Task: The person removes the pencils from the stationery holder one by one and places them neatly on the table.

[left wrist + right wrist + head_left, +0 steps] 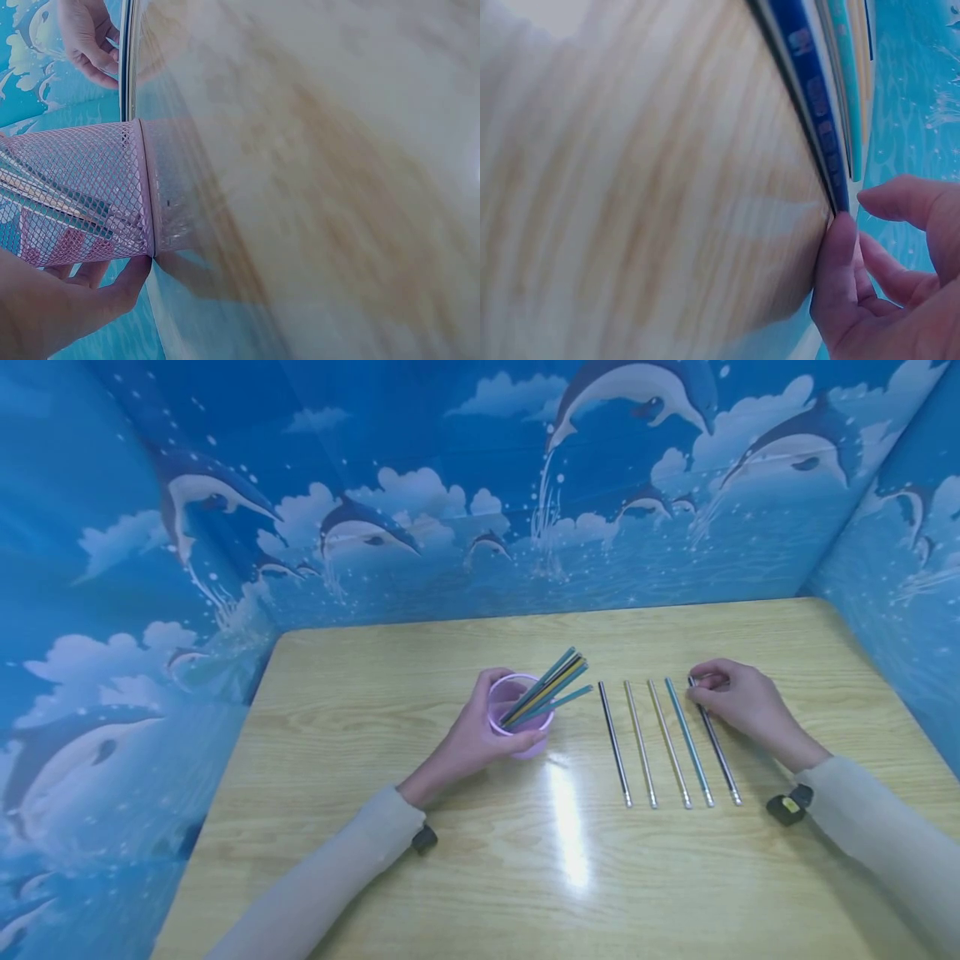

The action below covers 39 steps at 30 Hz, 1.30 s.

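My left hand (487,727) grips a pink mesh cup (531,747) from its left side; in the left wrist view the cup (82,187) has fingers along its lower side. Several pencils (551,689) in teal, yellow and dark colours lean rightward in it. To the right, several pencils lie side by side on the table, among them a teal pencil (688,739) and, rightmost, a dark blue pencil (716,743). My right hand (738,697) is at that rightmost one's far end. The right wrist view shows a fingertip touching the pencil (821,112), the other fingers spread apart.
The pencils lie on a light wood-grain table (360,710). Blue walls (450,485) printed with dolphins and clouds stand behind it and at both sides. A bright glare streak crosses the table below the cup.
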Available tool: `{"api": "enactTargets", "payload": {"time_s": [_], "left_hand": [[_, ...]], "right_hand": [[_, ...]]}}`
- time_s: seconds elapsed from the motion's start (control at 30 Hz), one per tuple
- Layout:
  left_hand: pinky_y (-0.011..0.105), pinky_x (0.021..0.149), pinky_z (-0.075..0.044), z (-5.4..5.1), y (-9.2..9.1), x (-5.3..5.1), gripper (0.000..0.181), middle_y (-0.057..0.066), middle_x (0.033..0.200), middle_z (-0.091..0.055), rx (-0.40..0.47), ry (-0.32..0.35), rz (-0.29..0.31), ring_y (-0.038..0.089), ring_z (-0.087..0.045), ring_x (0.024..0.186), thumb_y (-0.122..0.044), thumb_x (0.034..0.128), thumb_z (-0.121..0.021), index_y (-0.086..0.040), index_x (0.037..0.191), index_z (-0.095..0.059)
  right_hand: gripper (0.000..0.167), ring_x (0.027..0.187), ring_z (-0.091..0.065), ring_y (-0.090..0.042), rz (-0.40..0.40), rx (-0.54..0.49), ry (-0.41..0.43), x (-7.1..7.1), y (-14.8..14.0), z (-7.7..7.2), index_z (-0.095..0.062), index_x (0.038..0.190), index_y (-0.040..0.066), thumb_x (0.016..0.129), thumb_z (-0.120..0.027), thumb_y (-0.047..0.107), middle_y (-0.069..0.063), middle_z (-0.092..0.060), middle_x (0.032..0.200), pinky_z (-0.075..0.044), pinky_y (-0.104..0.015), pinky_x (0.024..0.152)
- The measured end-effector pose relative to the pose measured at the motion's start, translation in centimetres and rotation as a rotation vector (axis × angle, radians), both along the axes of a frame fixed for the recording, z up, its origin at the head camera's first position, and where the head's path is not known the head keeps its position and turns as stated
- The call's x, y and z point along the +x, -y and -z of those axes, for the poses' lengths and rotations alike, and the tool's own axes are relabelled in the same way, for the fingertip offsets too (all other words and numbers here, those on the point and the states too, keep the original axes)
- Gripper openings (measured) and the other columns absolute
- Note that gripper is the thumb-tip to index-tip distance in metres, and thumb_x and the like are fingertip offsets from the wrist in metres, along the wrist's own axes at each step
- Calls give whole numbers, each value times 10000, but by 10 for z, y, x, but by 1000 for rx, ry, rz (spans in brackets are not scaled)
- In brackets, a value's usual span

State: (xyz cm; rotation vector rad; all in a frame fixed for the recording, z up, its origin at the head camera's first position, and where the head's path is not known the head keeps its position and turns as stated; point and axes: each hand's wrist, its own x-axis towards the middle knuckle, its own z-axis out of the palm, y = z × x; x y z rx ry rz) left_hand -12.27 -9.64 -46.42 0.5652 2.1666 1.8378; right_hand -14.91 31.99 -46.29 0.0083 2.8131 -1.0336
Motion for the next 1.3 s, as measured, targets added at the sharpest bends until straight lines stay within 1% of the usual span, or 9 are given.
{"api": "enactTargets", "payload": {"time_s": [0.17, 0.37, 0.47, 0.6, 0.73, 0.8, 1.03, 1.17, 1.3], "left_hand": [[487, 1114, -537, -2, 0, 1, 865, 46, 1477, -592, -3, 8, -2, 309, -595, 1380, -168, 884, -934, -210, 1540, -371], [491, 1107, -543, -2, 1, 2, 876, 59, 1496, -590, 7, 2, -3, 322, -584, 1391, -148, 884, -931, -202, 1552, -367], [494, 1105, -545, -2, 2, 2, 874, 68, 1497, -592, 10, 0, -2, 330, -583, 1391, -138, 885, -929, -199, 1552, -367], [488, 1106, -545, -2, 3, 2, 877, 57, 1493, -594, 3, 5, -3, 313, -591, 1386, -153, 884, -934, -202, 1558, -375], [492, 1123, -530, -3, 4, 2, 914, 36, 1494, -590, -18, 10, -9, 289, -596, 1384, -171, 884, -938, -208, 1598, -370], [499, 1128, -525, -2, 4, 1, 926, 38, 1498, -587, -25, 5, -9, 291, -594, 1387, -162, 885, -937, -221, 1613, -367], [506, 1138, -515, -1, 2, -1, 911, 58, 1495, -589, -26, -8, 1, 309, -586, 1393, -135, 887, -929, -254, 1603, -379], [505, 1157, -495, -3, 1, -1, 921, 29, 1494, -588, -42, 0, -1, 294, -587, 1391, -162, 879, -939, -261, 1601, -376], [525, 1168, -480, -5, 2, -1, 936, 11, 1495, -586, -63, 15, -1, 283, -585, 1395, -208, 873, -949, -225, 1609, -372]], "right_hand": [[491, 1119, -660, -415, 47, -23, -6, 3, -2, -4, -596, 1406, -67, 1084, -679, 294, -248, -674, 1221, -498, -387, 866], [551, 933, -638, -72, 149, -171, -14, 7, -5, -10, -519, 1477, -92, 1117, -596, 318, -221, -588, 1274, -545, -174, 752], [548, 879, -622, 6, 197, -252, -22, 10, -4, -13, -496, 1496, -80, 1121, -581, 311, -171, -569, 1288, -577, -147, 734], [468, 951, -633, -30, 233, -340, -38, 16, 1, -18, -519, 1461, -13, 1128, -594, 307, -59, -572, 1263, -589, -143, 792], [268, 993, -655, -27, 245, -465, -78, 24, 11, -24, -575, 1352, 105, 1131, -612, 251, 54, -630, 1179, -586, -135, 837], [207, 992, -670, -33, 240, -545, -111, 29, 16, -28, -589, 1316, 125, 1130, -619, 211, 84, -666, 1139, -590, -143, 843], [177, 969, -696, -109, 185, -874, -211, 39, 38, -38, -649, 1265, 66, 1093, -675, 96, -9, -725, 1114, -614, -176, 818], [163, 958, -689, -138, 129, -934, -242, 42, 56, -47, -661, 1247, 45, 1085, -672, 58, -55, -707, 1108, -619, -187, 812], [149, 945, -694, -149, 85, -942, -223, 47, 70, -53, -671, 1238, 49, 1090, -663, 56, -54, -721, 1083, -623, -201, 805]]}}
